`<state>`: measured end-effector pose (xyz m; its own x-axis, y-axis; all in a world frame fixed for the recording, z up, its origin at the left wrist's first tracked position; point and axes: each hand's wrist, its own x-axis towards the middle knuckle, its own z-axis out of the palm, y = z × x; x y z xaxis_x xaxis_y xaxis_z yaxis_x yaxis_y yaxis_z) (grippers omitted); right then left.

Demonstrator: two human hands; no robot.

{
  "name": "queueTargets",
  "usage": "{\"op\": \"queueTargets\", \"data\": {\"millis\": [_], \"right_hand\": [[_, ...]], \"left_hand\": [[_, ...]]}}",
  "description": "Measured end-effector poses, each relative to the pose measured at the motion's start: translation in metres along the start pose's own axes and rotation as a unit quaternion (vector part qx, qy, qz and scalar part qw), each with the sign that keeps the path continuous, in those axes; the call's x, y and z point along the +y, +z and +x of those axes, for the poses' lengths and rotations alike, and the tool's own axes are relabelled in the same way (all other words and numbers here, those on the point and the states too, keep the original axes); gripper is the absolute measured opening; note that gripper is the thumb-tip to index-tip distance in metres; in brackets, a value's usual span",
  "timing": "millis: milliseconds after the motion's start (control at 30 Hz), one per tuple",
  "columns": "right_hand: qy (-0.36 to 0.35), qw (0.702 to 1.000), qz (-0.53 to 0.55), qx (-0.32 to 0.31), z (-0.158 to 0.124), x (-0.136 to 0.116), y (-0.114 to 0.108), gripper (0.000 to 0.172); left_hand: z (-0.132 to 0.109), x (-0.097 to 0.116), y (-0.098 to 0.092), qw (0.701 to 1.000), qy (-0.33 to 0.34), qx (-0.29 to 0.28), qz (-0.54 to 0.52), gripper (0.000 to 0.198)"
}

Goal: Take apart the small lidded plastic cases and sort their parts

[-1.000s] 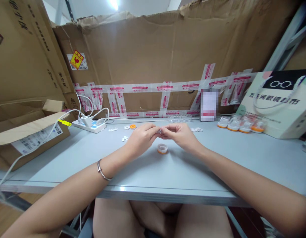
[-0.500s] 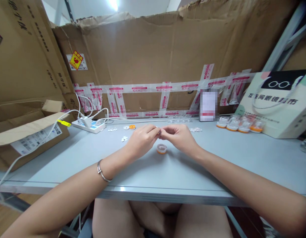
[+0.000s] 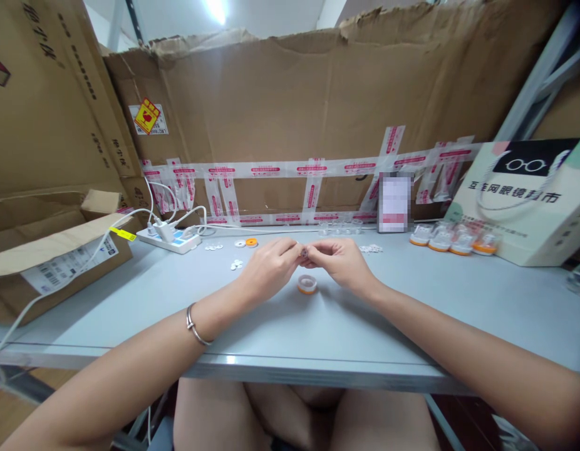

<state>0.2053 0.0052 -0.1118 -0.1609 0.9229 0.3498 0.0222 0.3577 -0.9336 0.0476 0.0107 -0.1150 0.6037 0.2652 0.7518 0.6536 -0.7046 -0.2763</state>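
Note:
My left hand (image 3: pixel 267 268) and my right hand (image 3: pixel 341 261) meet over the middle of the grey table (image 3: pixel 290 326), fingertips pinched together around a tiny part (image 3: pixel 304 252) too small to name. Just below the fingertips a small round clear cup with an orange base (image 3: pixel 307 284) stands on the table. A metal bangle (image 3: pixel 195 326) circles my left wrist. Small white discs (image 3: pixel 236 264) lie to the left of my left hand, and a white ring and an orange ring (image 3: pixel 251 242) lie further back.
A white power strip with cables (image 3: pixel 170 237) sits at the back left beside an open cardboard box (image 3: pixel 50 250). A row of orange-based clear cups (image 3: pixel 452 240) stands at the back right before a paper bag (image 3: pixel 529 200). Taped cardboard (image 3: pixel 290 125) walls the back.
Both hands stay pinched together at the same spot; the fingers shift only slightly. The view has tilted a little.

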Motion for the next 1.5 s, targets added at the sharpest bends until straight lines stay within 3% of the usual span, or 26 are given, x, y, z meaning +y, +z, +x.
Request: {"op": "queueTargets", "data": {"millis": [400,667,867,1000,1067,1167,1267,1500], "right_hand": [[0.067,0.997,0.037,-0.002,0.003,0.0,-0.002,0.015],[0.123,0.988,0.078,-0.056,0.007,0.006,-0.005,0.019],[0.06,0.998,0.015,0.009,0.016,0.008,-0.014,0.023],[-0.007,0.988,-0.073,0.137,0.034,0.016,-0.047,0.02],[-0.02,0.974,-0.15,0.167,0.042,0.023,-0.065,0.019],[0.008,0.956,-0.26,0.139,0.049,0.036,-0.08,0.018],[0.022,0.93,-0.347,0.115,0.052,0.048,-0.079,0.016],[0.038,0.917,-0.389,0.08,0.054,0.058,-0.073,0.01]], "left_hand": [[0.0,-0.002,-0.001,1.0,0.002,0.008,-0.005,0.016],[-0.001,-0.005,0.002,0.999,0.019,0.008,-0.049,0.013],[0.004,-0.011,-0.004,0.989,-0.025,0.089,-0.112,0.008],[0.006,-0.019,-0.009,0.982,-0.066,0.109,-0.137,0.01],[0.006,-0.022,-0.009,0.981,-0.071,0.115,-0.142,0.01],[0.006,-0.025,-0.01,0.978,-0.08,0.125,-0.143,0.01],[0.006,-0.026,-0.012,0.975,-0.086,0.145,-0.146,0.01],[0.006,-0.027,-0.012,0.974,-0.092,0.137,-0.153,0.011]]}}
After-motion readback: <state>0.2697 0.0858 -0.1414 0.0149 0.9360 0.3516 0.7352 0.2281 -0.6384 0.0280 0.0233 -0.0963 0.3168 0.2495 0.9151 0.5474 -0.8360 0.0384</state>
